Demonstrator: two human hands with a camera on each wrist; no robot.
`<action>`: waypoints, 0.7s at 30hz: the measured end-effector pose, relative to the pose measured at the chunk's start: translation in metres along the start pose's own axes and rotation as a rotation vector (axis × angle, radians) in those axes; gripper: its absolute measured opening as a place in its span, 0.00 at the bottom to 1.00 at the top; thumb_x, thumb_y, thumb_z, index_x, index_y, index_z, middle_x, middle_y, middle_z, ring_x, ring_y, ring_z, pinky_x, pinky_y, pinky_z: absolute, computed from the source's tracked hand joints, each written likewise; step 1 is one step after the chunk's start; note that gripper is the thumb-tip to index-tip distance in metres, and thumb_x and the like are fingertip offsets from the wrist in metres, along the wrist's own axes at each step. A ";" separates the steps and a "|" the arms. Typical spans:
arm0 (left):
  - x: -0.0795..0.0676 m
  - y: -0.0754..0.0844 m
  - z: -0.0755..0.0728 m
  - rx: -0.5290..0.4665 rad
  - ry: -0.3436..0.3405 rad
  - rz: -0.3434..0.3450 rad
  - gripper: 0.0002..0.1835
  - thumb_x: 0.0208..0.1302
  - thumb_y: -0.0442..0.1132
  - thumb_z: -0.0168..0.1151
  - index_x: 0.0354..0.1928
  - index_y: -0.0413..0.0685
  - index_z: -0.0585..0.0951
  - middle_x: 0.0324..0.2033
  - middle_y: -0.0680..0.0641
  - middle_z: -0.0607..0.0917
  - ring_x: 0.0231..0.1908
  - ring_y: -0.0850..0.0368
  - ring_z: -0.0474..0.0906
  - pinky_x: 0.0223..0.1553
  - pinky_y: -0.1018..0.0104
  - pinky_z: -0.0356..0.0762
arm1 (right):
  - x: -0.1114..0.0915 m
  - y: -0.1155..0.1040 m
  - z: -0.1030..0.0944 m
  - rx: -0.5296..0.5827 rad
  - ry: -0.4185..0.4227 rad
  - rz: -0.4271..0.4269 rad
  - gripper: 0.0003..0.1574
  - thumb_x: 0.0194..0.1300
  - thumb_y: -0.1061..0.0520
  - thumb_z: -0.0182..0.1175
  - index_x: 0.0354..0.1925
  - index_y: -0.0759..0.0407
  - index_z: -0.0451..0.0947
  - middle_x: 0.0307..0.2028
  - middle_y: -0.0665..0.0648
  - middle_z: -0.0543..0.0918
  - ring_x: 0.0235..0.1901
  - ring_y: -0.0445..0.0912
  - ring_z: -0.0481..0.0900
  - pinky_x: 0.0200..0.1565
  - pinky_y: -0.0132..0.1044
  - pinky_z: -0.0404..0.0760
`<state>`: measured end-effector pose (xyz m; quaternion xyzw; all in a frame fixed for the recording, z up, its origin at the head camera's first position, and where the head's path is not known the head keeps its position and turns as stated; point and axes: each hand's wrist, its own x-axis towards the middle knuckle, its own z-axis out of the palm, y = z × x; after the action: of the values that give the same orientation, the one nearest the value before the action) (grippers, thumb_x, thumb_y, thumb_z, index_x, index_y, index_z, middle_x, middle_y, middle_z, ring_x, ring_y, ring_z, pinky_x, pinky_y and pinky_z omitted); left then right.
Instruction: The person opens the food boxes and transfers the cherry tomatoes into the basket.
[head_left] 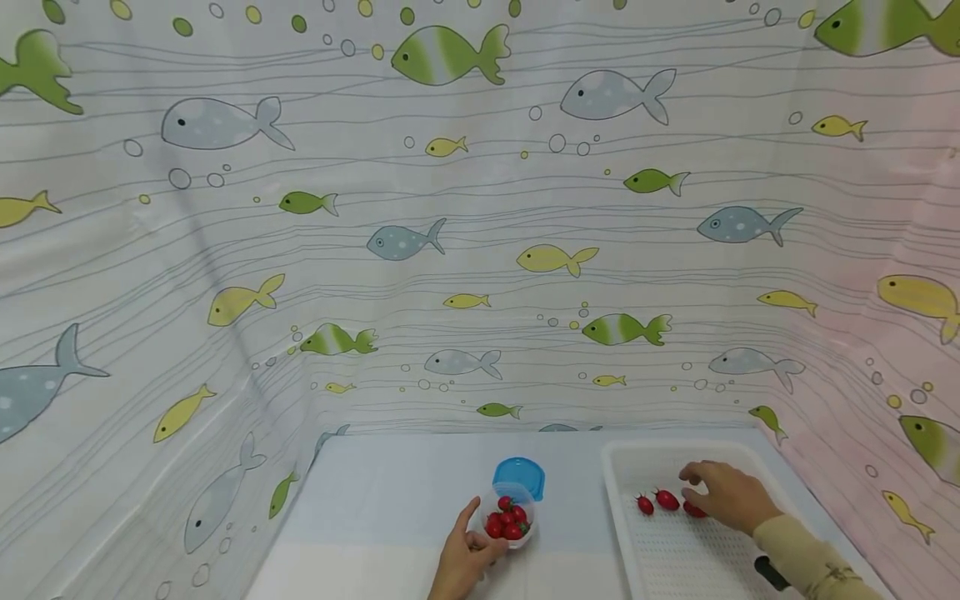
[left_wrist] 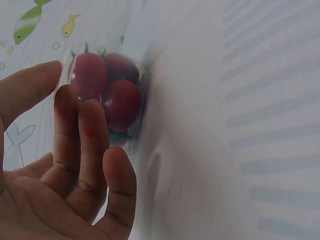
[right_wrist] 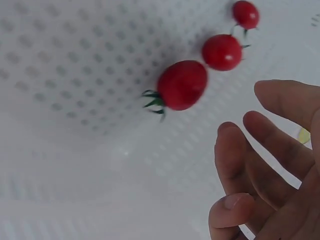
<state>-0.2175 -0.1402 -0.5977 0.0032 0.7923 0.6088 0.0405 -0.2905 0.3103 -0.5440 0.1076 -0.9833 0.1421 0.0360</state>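
Observation:
In the head view my left hand [head_left: 467, 557] is at a small clear plastic container [head_left: 527, 540], thumb at its near side and index finger along its left. Several cherry tomatoes [head_left: 508, 518] with green stems fill it; the left wrist view shows them through the clear wall behind my curled fingers [left_wrist: 92, 130]. Over a white tray [head_left: 621, 533] hovers my right hand [head_left: 731, 493], fingers loosely bent with nothing between them. Below it lie three red tomatoes in a row. The closest tomato [right_wrist: 182, 86] is partly covered by the hand in the head view.
A blue lid [head_left: 520, 475] lies just behind the container on the white table [head_left: 375, 492]. The tray has raised sides and a perforated floor. A fish-patterned curtain [head_left: 480, 275] encloses the table at the back and both sides.

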 end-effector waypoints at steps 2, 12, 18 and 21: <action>0.001 0.000 0.000 -0.004 0.002 -0.003 0.52 0.60 0.49 0.75 0.77 0.36 0.56 0.25 0.50 0.82 0.25 0.58 0.76 0.26 0.64 0.74 | 0.001 -0.010 -0.005 0.005 0.028 -0.020 0.15 0.59 0.51 0.73 0.44 0.53 0.85 0.37 0.49 0.85 0.38 0.50 0.83 0.41 0.55 0.82; 0.001 0.004 0.005 0.005 0.028 -0.034 0.52 0.60 0.52 0.74 0.78 0.39 0.56 0.24 0.50 0.82 0.26 0.56 0.77 0.27 0.63 0.74 | 0.012 -0.064 -0.020 0.041 0.175 -0.151 0.16 0.61 0.49 0.72 0.48 0.49 0.85 0.42 0.47 0.86 0.34 0.42 0.81 0.36 0.44 0.83; 0.003 0.005 0.007 0.021 0.036 -0.015 0.53 0.61 0.53 0.74 0.79 0.39 0.54 0.23 0.50 0.81 0.26 0.56 0.77 0.27 0.63 0.75 | 0.021 -0.094 -0.026 0.082 0.220 -0.224 0.15 0.64 0.50 0.71 0.49 0.48 0.85 0.44 0.47 0.86 0.30 0.36 0.77 0.30 0.34 0.77; 0.004 0.006 0.009 0.038 0.036 -0.014 0.55 0.60 0.53 0.75 0.79 0.40 0.53 0.22 0.50 0.80 0.26 0.56 0.76 0.27 0.63 0.74 | 0.024 -0.107 -0.025 0.102 0.240 -0.263 0.16 0.63 0.50 0.72 0.50 0.47 0.85 0.45 0.46 0.86 0.33 0.39 0.80 0.32 0.34 0.79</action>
<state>-0.2208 -0.1300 -0.5947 -0.0126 0.8043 0.5934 0.0304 -0.2895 0.2127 -0.4885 0.2190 -0.9410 0.1978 0.1656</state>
